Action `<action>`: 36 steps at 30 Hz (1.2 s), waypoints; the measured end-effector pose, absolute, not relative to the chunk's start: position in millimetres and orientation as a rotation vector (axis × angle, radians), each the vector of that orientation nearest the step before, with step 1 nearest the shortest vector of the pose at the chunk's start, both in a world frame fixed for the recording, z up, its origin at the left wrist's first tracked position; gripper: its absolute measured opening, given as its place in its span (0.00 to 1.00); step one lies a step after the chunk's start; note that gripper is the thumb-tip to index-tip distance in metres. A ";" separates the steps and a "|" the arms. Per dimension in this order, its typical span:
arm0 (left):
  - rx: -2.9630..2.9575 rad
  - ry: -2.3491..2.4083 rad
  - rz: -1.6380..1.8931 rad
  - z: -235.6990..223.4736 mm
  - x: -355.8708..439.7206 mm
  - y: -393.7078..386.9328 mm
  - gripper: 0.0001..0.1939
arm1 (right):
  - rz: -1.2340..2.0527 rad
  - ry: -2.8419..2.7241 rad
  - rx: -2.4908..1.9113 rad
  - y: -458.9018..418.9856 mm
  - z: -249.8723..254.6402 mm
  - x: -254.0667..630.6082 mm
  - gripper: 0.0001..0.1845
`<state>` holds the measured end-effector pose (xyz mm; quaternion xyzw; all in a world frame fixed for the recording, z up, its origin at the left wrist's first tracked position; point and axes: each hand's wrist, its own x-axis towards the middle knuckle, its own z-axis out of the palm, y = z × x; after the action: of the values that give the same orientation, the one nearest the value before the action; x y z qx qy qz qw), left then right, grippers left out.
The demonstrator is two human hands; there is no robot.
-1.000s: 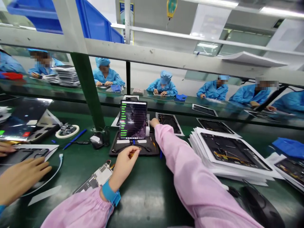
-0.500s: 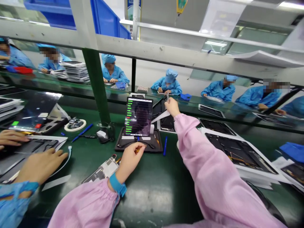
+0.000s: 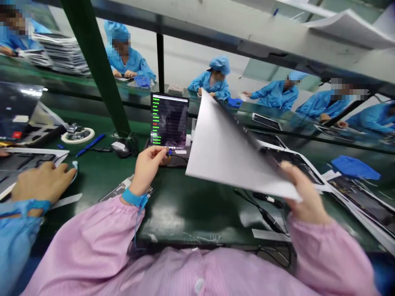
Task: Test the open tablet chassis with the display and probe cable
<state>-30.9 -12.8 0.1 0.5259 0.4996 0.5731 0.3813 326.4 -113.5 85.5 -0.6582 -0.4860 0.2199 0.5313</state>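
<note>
My right hand (image 3: 307, 197) grips the near right corner of a dark tablet shell (image 3: 243, 127), lifted and tilted above the bench. A white paper sheet (image 3: 222, 156) covers its underside, which faces me. My left hand (image 3: 145, 168) is closed in a pinch in front of the lit tablet screen (image 3: 169, 121). A small dark and blue bit shows at its fingertips, too small to make out. The screen stands upright and shows rows with green bars and one red bar. Below my left wrist lies an opened tablet part (image 3: 119, 189), partly hidden by my sleeve.
More opened tablet shells (image 3: 302, 164) on paper lie at right, near a blue cloth-like piece (image 3: 354, 166). Black cables (image 3: 265, 213) run across the bench. At left are a co-worker's hand (image 3: 43, 181), a tape roll (image 3: 77, 135), a blue pen (image 3: 91, 144) and a green post (image 3: 98, 70).
My right hand has come back from beyond the screen toward the near right, lifting the tablet shell with its paper. My left hand stays pinched near the screen's base. The view has shifted.
</note>
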 end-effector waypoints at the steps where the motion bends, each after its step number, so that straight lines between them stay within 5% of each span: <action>1: 1.314 1.277 1.491 1.0 -33.0 -12.0 0.17 | 0.652 -1.113 -1.567 -125.9 62.4 321.3 0.11; 4: 1.288 1.291 1.554 3.5 -36.7 -12.2 0.16 | 0.930 -0.939 -1.522 -152.0 -0.5 302.2 0.16; 8: 1.361 1.303 1.427 7.2 -34.0 -16.9 0.16 | 0.836 -1.123 -1.567 -163.3 -42.8 288.8 0.19; 14: 1.699 1.203 0.725 3.7 -22.7 -24.3 0.14 | 0.126 -1.952 -1.693 -149.2 -17.4 278.4 0.10; 20: 1.729 1.159 0.469 -11.5 -15.6 -23.5 0.09 | 0.481 -2.464 -1.230 -90.1 -14.4 203.5 0.04; 36: 1.822 1.179 0.184 -10.4 -13.5 -29.1 0.11 | 0.676 -2.254 -1.209 -60.5 -45.5 173.4 0.05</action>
<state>-13.5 -29.1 -10.4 0.7413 0.4798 0.0750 0.4633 173.4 -60.5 -45.5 -0.4431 -0.8259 0.2476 0.2455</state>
